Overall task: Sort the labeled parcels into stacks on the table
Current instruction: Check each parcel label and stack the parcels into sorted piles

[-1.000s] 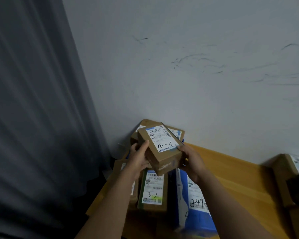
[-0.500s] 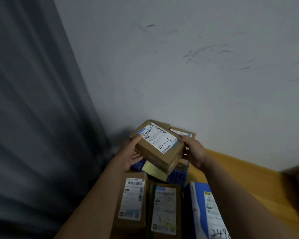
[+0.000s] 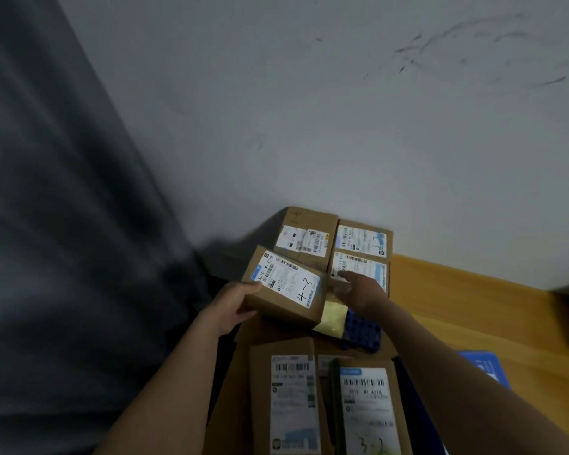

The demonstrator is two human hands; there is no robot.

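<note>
Two bare hands reach over a pile of brown cardboard parcels in the corner where a dark grey curtain (image 3: 63, 224) meets a pale scuffed wall (image 3: 342, 110). The left hand (image 3: 234, 303) grips the tilted brown cardboard parcel hand-marked "4-3" (image 3: 286, 290) by its left end, thumb on top by the white label and fingers curled under it, holding it up above the pile. Nearer the camera lies a flat brown parcel with a long white label (image 3: 293, 402). Behind the held parcel, against the wall, sits a brown box with a taped white label (image 3: 304, 239). The right hand (image 3: 358, 290) holds nothing; its fingers are stretched out, loosely spread, over a labelled brown box (image 3: 358, 269); whether they touch it I cannot tell. A brown parcel marked "3-2" (image 3: 368, 412) lies near the bottom edge. Farther right runs the bare wooden counter (image 3: 473, 307), with a blue package (image 3: 486, 366) beside the right forearm.
</note>
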